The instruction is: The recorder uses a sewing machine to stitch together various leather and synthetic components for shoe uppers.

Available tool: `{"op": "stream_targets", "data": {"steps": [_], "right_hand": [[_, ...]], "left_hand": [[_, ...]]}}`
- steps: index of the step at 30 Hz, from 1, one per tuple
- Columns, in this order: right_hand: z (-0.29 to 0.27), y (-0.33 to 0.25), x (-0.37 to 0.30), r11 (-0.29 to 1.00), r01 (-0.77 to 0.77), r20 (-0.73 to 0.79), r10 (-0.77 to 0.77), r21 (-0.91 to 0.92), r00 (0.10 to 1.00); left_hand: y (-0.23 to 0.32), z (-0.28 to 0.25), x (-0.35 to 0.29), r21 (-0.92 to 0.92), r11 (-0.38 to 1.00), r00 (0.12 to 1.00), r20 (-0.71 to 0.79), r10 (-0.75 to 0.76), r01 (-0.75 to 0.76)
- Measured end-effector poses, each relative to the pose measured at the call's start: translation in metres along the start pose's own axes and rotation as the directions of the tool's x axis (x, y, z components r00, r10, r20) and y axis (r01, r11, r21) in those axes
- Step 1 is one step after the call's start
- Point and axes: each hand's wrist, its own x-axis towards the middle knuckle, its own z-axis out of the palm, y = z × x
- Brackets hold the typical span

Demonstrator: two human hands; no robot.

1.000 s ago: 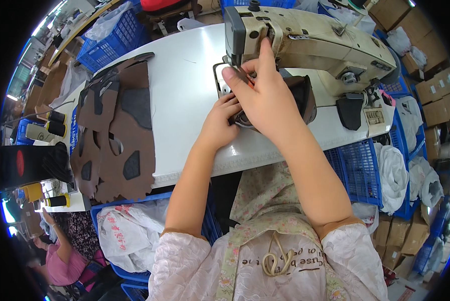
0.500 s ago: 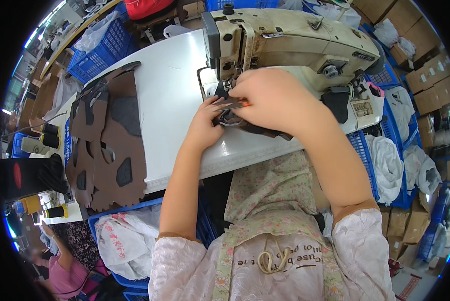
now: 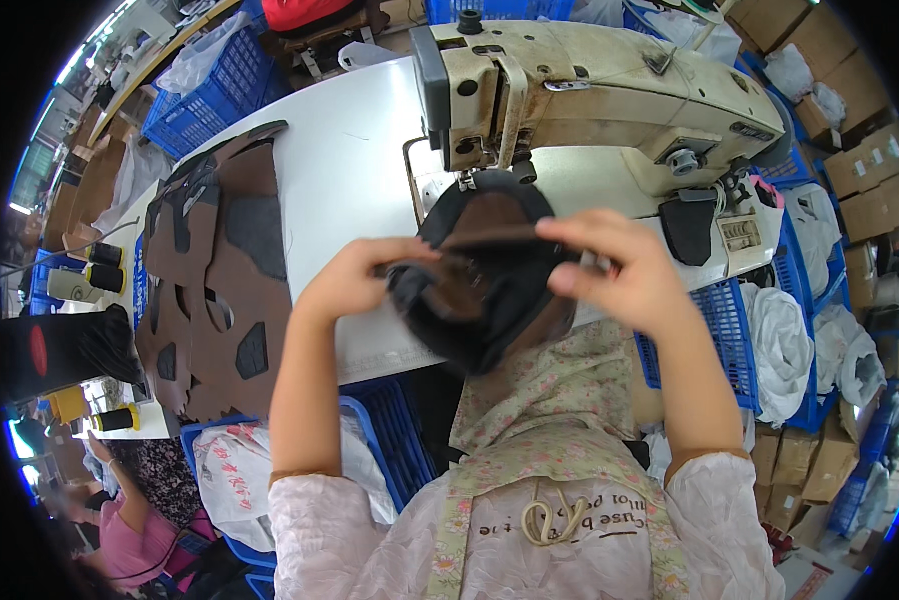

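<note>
A brown and black sewn piece, curved like a shoe upper, hangs between my hands in front of the sewing machine. Its far edge reaches under the machine's needle area, while its near part stretches past the table edge over my apron. My left hand grips its left side, fingers closed at the rim. On the opposite side, my right hand pinches the black edge between thumb and fingers. Something small and grey shows at the right palm, too blurred to name. Motion smears the middle of the piece.
Stacked brown cut pieces with black patches lie on the white table to the left. A black piece rests near the machine's base. Blue crates stand at both sides. A person in pink sits at lower left.
Both hands have moved apart and nearer to me, drawing the brown and black piece out from under the needle area and spreading it. The orange-marked snips in my right hand are no longer clearly visible.
</note>
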Motion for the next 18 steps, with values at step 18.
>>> {"op": "stream_targets", "data": {"steps": [18], "right_hand": [[0.07,0.025,0.045,0.919,-0.391,0.174,0.395,-0.057,0.902]], "left_hand": [[-0.003,-0.033,-0.051,0.021,0.999,0.984,0.174,-0.027,0.024]]}}
